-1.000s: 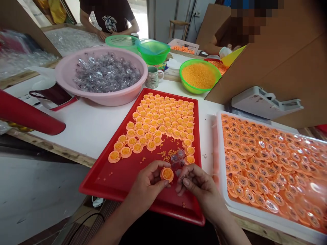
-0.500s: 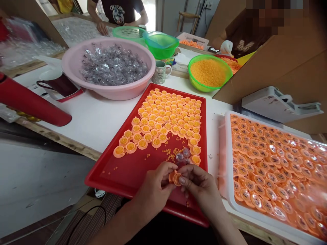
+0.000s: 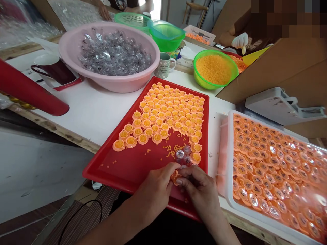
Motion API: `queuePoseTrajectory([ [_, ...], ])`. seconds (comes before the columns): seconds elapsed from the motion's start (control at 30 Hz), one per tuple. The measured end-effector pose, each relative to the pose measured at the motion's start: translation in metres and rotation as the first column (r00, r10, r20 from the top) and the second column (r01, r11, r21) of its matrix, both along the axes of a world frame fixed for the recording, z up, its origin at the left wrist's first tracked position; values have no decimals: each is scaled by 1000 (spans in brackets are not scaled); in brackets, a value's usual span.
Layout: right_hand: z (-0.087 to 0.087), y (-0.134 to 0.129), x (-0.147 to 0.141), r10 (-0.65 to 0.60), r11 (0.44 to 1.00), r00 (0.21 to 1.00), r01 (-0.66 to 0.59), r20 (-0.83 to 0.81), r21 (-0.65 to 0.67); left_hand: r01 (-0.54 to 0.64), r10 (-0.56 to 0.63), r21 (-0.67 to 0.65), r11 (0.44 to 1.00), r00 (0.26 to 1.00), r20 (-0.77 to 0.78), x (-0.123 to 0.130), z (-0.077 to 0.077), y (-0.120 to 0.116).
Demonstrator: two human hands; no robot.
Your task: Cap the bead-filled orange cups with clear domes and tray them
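A small orange toy cup with a saucer (image 3: 175,177) is pinched between my two hands above the near part of a red tray (image 3: 120,170). My left hand (image 3: 157,185) grips it from the left, and the fingertips of my right hand (image 3: 198,185) press on it from the right. Just beyond my fingers lie a few clear plastic domes (image 3: 180,154) and scattered orange-yellow pellets (image 3: 171,150). Rows of orange toy cups (image 3: 163,109) filled with pellets cover the tray's far part. What the cup in my hands contains is hidden.
A pink basin (image 3: 109,80) of clear domes stands at the back left, near a dark mug (image 3: 55,69) and a green mug (image 3: 163,64). A green bowl (image 3: 196,73) holds pellets. Right of the tray, a clear bin (image 3: 226,163) holds capped cups. Co-workers sit opposite; one wears a white glove (image 3: 240,41).
The view has tilted slightly downward. My hands stay together on the orange cup, which has turned a little between my fingers. The co-worker's gloved hand at the back right has shifted.
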State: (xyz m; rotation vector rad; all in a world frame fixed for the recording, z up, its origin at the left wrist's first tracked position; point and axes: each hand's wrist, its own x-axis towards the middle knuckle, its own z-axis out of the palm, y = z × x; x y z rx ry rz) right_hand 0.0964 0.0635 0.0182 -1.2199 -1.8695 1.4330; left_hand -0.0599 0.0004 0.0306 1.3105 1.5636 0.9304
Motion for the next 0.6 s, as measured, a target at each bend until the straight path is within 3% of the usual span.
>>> queuePoseTrajectory([
  [0.1, 2, 1, 1, -8, 1000, 1000, 8, 17, -11, -18, 14, 19, 1000, 983, 185, -3, 5, -1],
  [0.27, 10, -5, -1, 11, 953, 999, 0, -33, 303, -166, 217, -144, 976, 836, 504, -7, 16, 4],
  [0.37, 12, -10, -4, -66, 944, 997, 73, -33, 322, -237, 299, -183, 954, 806, 510, -7, 19, 6],
  [0.47, 12, -15, -5, -80, 946, 996, 64, 37, 318, -280, 302, -117, 953, 840, 450, -7, 21, 5],
  [0.6, 8, -20, -6, -103, 909, 993, 69, 61, 411, -306, 300, -46, 951, 873, 384, -6, 20, 3],
])
